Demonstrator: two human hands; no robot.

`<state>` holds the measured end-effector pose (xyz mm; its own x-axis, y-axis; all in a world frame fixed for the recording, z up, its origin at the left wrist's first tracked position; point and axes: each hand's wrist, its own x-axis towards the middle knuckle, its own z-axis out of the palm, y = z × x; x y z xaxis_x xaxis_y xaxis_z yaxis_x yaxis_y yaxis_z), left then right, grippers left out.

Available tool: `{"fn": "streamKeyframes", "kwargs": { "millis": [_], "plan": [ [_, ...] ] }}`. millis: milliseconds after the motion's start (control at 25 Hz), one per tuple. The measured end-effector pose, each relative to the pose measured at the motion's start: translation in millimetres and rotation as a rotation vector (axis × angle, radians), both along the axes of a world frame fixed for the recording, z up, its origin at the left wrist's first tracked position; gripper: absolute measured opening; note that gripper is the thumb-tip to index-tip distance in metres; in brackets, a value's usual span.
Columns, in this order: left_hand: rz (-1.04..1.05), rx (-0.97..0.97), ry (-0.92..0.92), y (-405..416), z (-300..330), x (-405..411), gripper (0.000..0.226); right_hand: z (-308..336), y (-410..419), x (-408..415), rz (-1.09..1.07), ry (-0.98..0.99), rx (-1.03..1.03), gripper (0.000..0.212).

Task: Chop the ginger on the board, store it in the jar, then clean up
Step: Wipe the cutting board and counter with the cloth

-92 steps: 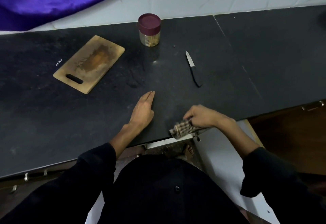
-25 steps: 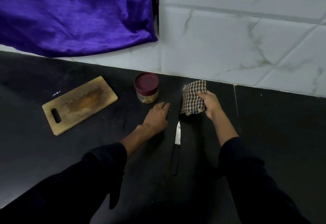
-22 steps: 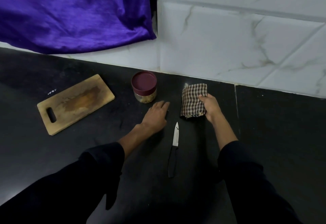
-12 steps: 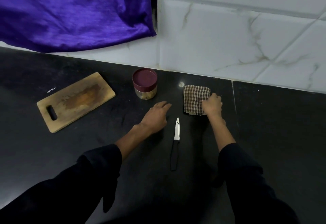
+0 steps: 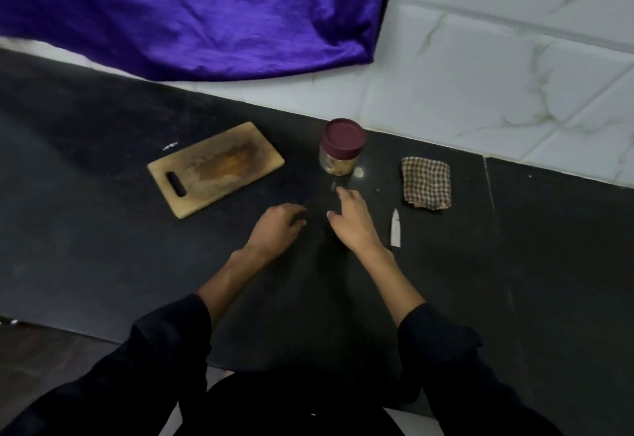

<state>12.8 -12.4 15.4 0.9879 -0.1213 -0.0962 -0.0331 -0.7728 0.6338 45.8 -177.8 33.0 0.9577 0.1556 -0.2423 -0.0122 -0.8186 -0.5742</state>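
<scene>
Black stone counter (image 5: 103, 247) carries everything. Wooden chopping board (image 5: 216, 168) lies far left, angled, handle slot at its near-left end, brown stain down the middle, nothing on it. Jar (image 5: 341, 147) stands upright right of the board, near the wall, maroon lid on; pale chopped ginger shows through the clear lower part. Checked cloth (image 5: 426, 183) lies folded flat right of the jar, apart from it, no hand on it. Knife (image 5: 395, 228) lies just near of the cloth, blade tip pointing far; only the pale blade reads, the dark handle is lost against the counter.

Left hand (image 5: 276, 229) rests on the counter near of the gap between board and jar, fingers loosely curled, holding nothing. Right hand (image 5: 353, 221) sits just beside it, fingers relaxed and extended toward the jar, also holding nothing, not touching jar or knife. Blade is just right of the right wrist.

Purple fabric (image 5: 192, 13) hangs over the white marble tile wall (image 5: 497, 85) at far left. Both sleeves are dark.
</scene>
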Motion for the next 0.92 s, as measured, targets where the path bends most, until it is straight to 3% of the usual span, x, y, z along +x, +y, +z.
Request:
{"fn": "streamKeyframes", "kwargs": {
  "millis": [160, 400, 600, 720, 920],
  "plan": [
    [0.227, -0.005, -0.069, 64.8, -2.1, -13.7, 0.01, -6.4, 62.4, -2.5, 0.124, 0.002, -0.014, 0.056],
    [0.554, -0.08, 0.019, 142.5, -6.7, -9.9, 0.027, -10.5, 134.3, 34.9, 0.211, -0.015, -0.086, 0.057],
    [0.895, -0.151, 0.103, 193.4, -19.8, 6.7, 0.052, -13.0, 169.7, 89.3, 0.155, -0.021, -0.163, 0.047],
    [0.918, -0.175, 0.171, 203.2, -27.9, 18.3, 0.058, -16.8, 179.0, 113.5, 0.122, -0.023, -0.242, 0.044],
    [0.894, -0.08, 0.17, 199.7, -37.3, 24.1, 0.047, -31.8, 182.8, 138.5, 0.113, -0.006, -0.372, 0.043]
  ]
}}
